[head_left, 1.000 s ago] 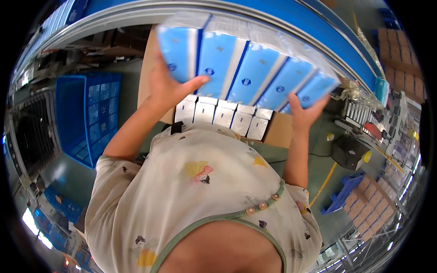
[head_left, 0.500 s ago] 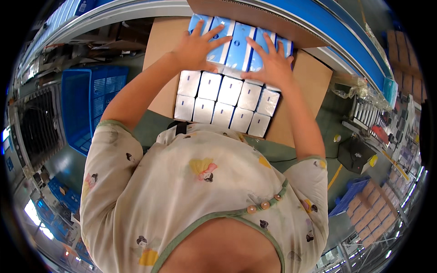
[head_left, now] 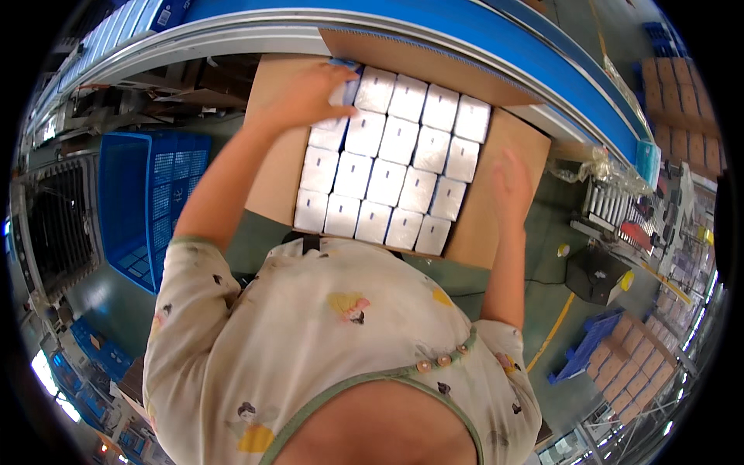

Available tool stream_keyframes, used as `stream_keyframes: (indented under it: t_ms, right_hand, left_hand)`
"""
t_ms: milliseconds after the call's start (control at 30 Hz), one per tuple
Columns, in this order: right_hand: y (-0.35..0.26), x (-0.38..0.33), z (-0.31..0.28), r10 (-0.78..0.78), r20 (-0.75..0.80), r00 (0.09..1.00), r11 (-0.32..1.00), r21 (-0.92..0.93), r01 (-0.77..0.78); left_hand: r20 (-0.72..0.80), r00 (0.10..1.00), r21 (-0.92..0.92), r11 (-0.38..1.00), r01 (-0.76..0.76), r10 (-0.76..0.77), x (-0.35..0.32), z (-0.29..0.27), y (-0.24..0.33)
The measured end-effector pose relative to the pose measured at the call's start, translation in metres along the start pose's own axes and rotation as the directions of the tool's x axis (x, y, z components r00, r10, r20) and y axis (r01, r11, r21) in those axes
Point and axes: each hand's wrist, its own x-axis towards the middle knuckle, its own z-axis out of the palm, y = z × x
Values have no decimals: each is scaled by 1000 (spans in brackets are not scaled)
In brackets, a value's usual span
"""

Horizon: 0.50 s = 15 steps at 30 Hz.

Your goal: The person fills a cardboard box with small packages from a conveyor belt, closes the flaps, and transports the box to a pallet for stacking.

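An open cardboard box (head_left: 496, 147) is filled with rows of plastic-wrapped packs (head_left: 385, 182), their white ends facing up and blue showing along their edges. At the far left corner, my left hand (head_left: 310, 97) rests on a pack (head_left: 339, 93), thumb and fingers spread apart across it. That pack shows some blue at its far side, and my hand partly covers it. My right hand (head_left: 513, 186) is off the packs, over the right flap. Its fingers are somewhat blurred but look stretched out, with nothing in them.
A blue plastic crate (head_left: 128, 205) stands to the left. Beyond the box runs a blue conveyor belt (head_left: 434, 27) with a metal rail. A dark bin (head_left: 597, 275) and stacked cartons on a blue pallet (head_left: 593, 345) are at the right.
The far row of packs, lying on its side under both hands with blue faces up, now stands in the box with white ends up. My right hand has pulled away toward the right flap.
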Motion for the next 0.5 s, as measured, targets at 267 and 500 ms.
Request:
stream_keyframes:
  t_ms: [267,500]
  right_hand:
    - [6,-137,-19,458,118,881,840,266,-473]
    - [36,-185,-35,525,189,830,816,168,-554]
  left_hand:
    - [203,960,-156,962,225,-191,49,18,-10]
    - [-91,988,402,903,155,-129,38,43,18]
